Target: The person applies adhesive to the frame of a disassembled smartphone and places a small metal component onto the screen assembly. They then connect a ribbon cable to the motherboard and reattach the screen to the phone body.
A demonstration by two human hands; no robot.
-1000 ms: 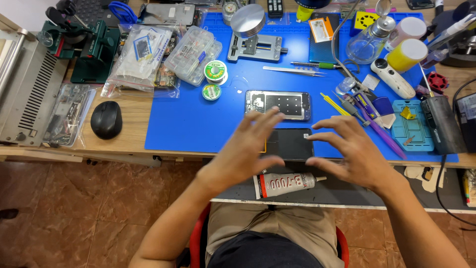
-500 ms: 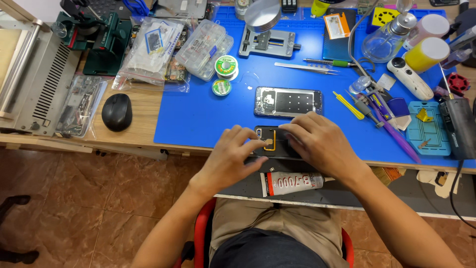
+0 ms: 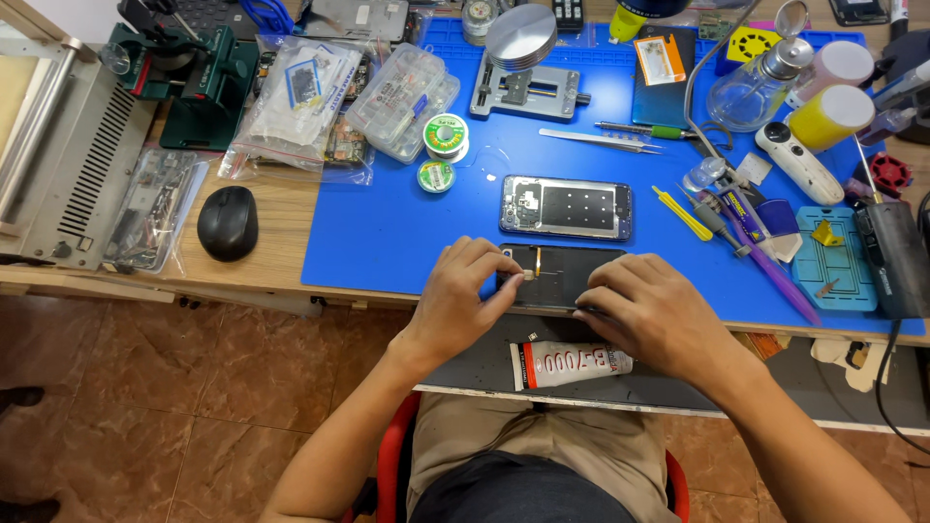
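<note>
Nearest the body, on the dark lower shelf under the worktop edge, lies a tube of adhesive, cap end pointing left. Just above it, at the front edge of the blue mat, sits an opened phone body with its dark inside facing up and a thin yellow flex strip showing. Both hands rest on it. On the left hand, the grip is narrow: thumb and forefinger pinch at a tiny pale part near the phone's left end. On the right hand, the fingers lie flat and pressed along the phone's right side, steadying it; nothing is closed in that grip as far as I can tell.

Farther up the mat lies a second phone frame, well apart from the hands, with a yellow pry tool to its right. Solder wire spools sit to the left, tweezers and a metal holding jig beyond, and a black mouse off the mat.

Risk, in my judgement: the pinched part is very small and sits close to the worktop edge, so a slip could drop it to the floor; too much pull could also tear the flex strip.
</note>
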